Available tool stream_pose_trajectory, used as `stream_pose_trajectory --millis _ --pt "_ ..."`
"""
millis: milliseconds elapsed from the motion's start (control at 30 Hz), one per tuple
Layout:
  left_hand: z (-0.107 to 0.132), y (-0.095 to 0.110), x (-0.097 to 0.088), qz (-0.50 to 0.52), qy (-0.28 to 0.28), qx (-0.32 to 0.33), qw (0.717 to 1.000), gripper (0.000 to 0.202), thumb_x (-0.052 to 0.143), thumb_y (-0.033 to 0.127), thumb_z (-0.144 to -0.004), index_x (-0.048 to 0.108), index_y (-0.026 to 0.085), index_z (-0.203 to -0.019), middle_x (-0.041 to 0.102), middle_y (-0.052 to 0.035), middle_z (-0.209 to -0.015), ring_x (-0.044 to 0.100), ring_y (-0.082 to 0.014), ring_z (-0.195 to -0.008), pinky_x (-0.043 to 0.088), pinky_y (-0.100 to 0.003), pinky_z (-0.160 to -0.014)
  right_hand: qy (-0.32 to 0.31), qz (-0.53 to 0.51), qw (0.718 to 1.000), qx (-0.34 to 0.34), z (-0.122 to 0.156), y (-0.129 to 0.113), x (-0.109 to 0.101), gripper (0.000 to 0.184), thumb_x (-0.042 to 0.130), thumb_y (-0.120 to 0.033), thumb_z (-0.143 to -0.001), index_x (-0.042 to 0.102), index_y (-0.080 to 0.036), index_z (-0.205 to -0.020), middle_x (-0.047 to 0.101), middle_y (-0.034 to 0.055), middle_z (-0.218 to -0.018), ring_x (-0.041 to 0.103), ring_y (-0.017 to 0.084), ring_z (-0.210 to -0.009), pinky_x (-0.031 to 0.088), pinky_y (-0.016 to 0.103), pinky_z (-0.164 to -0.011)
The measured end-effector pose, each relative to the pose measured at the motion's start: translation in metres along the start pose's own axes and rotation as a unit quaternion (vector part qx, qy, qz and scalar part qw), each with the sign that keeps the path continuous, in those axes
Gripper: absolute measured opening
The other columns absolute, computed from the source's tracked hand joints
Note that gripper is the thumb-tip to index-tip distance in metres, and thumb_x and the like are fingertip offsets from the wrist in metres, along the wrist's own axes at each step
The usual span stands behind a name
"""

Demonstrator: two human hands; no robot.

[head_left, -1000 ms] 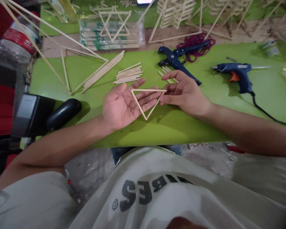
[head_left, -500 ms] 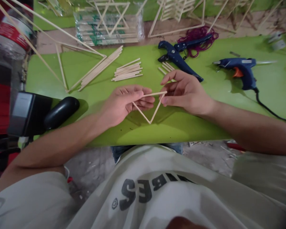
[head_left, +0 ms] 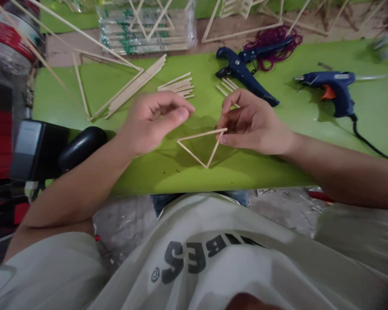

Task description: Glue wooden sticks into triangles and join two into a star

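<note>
A small triangle of thin wooden sticks [head_left: 194, 135] hangs from my right hand [head_left: 254, 122], whose thumb and fingers pinch it at its right corner. The triangle's other two corners stand free above the green table. My left hand [head_left: 157, 122] is apart from the triangle, to its upper left, holding nothing that I can see, with thumb and fingers loosely curved and apart. Just beyond its fingertips lies a pile of short sticks [head_left: 181, 86]. A few more short sticks [head_left: 228, 86] lie behind my right hand, partly hidden by it.
A blue cutter [head_left: 248, 77] lies by purple cord [head_left: 278, 47]. The blue glue gun [head_left: 330, 88] rests at right, its cable trailing. Long sticks [head_left: 137, 86] lie beside a large stick frame [head_left: 80, 86]. Further back is a plastic-wrapped stick bundle [head_left: 145, 32]; a black case [head_left: 34, 150] stands left.
My left hand has let go of the triangle and moved up and left towards the short sticks. My right hand still holds the triangle, which now shows whole.
</note>
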State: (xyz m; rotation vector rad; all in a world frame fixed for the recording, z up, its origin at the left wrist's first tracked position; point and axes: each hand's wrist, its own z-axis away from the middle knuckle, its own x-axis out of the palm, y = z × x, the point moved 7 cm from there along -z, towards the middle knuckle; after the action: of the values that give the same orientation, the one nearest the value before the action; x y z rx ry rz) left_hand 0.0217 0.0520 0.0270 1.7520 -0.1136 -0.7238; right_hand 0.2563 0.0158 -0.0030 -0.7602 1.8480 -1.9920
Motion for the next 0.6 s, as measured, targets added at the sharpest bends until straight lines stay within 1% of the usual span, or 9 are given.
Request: stream_pose_trajectory --millis 67,100,200,267,333,433,500,600 --pt "0.004 0.01 0.017 -0.022 -0.035 -0.001 0.999 0.022 0.089 0.048 -0.11 0.093 0.027 -0.116 0.092 -0.0032 -0.114 0.084 -0.0225 -0.104 0.064 -0.039 -0.092 -0.015 0.008 1.0 0.003 0.001 0.001 0.005 0.059 0.104 -0.028 -0.095 0.054 -0.03 -0.127 0.083 -0.0045 -0.099 0.075 0.013 -0.08 0.058 0.027 -0.073" --pt "0.006 0.014 0.024 -0.038 -0.042 -0.004 0.998 0.019 0.089 0.045 -0.109 0.094 0.027 -0.115 0.093 -0.0026 -0.113 0.085 -0.0227 -0.104 0.065 -0.038 -0.093 -0.02 0.008 1.0 0.0 0.001 0.001 0.006 0.06 0.103 -0.029 -0.096 0.053 -0.029 -0.128 0.083 -0.0046 -0.099 0.074 0.012 -0.08 0.057 0.027 -0.073" --pt "0.009 0.021 0.037 -0.072 -0.037 -0.02 0.997 0.016 0.087 0.042 -0.107 0.095 0.027 -0.109 0.094 -0.0021 -0.11 0.086 -0.0221 -0.1 0.064 -0.035 -0.087 -0.02 0.011 1.0 -0.015 0.001 0.002 0.008 0.063 0.104 -0.032 -0.096 0.051 -0.029 -0.131 0.081 -0.0057 -0.099 0.073 0.011 -0.08 0.055 0.027 -0.073" --pt "0.009 0.021 0.039 -0.082 -0.025 -0.031 0.996 0.018 0.087 0.043 -0.106 0.095 0.027 -0.107 0.093 -0.0028 -0.109 0.085 -0.0228 -0.099 0.063 -0.034 -0.085 -0.017 0.016 1.0 -0.019 0.001 0.001 0.008 0.063 0.103 -0.032 -0.097 0.051 -0.03 -0.132 0.08 -0.0057 -0.099 0.073 0.012 -0.08 0.056 0.027 -0.073" --pt "0.008 0.02 0.038 -0.079 -0.013 -0.036 0.996 0.019 0.087 0.044 -0.106 0.094 0.026 -0.105 0.093 -0.0031 -0.108 0.084 -0.0237 -0.097 0.062 -0.035 -0.084 -0.002 0.017 1.0 -0.011 0.0 0.0 0.006 0.062 0.103 -0.033 -0.096 0.053 -0.031 -0.132 0.082 -0.005 -0.099 0.074 0.013 -0.08 0.058 0.029 -0.074" --pt "0.007 0.02 0.037 -0.06 -0.003 -0.039 0.997 0.021 0.087 0.046 -0.106 0.094 0.027 -0.102 0.091 -0.0033 -0.103 0.081 -0.0235 -0.094 0.062 -0.035 -0.084 0.029 0.003 1.0 0.002 -0.001 -0.002 0.003 0.067 0.108 -0.031 -0.086 0.055 -0.033 -0.128 0.085 -0.0052 -0.097 0.074 0.016 -0.077 0.061 0.031 -0.073" --pt "0.007 0.021 0.036 -0.045 0.001 -0.04 0.998 0.019 0.088 0.044 -0.106 0.094 0.027 -0.1 0.09 -0.0031 -0.1 0.08 -0.023 -0.091 0.062 -0.036 -0.085 0.034 -0.012 0.999 -0.003 -0.001 -0.005 0.003 0.071 0.111 -0.028 -0.081 0.056 -0.033 -0.126 0.085 -0.0058 -0.095 0.074 0.016 -0.076 0.061 0.03 -0.072" --pt "0.009 0.022 0.037 -0.033 0.008 -0.039 0.999 0.017 0.088 0.043 -0.106 0.093 0.028 -0.1 0.089 -0.0025 -0.097 0.078 -0.0227 -0.089 0.062 -0.036 -0.083 0.035 -0.022 0.999 -0.007 -0.002 -0.006 0.004 0.073 0.113 -0.027 -0.079 0.056 -0.031 -0.124 0.084 -0.0061 -0.092 0.075 0.014 -0.074 0.059 0.028 -0.07"
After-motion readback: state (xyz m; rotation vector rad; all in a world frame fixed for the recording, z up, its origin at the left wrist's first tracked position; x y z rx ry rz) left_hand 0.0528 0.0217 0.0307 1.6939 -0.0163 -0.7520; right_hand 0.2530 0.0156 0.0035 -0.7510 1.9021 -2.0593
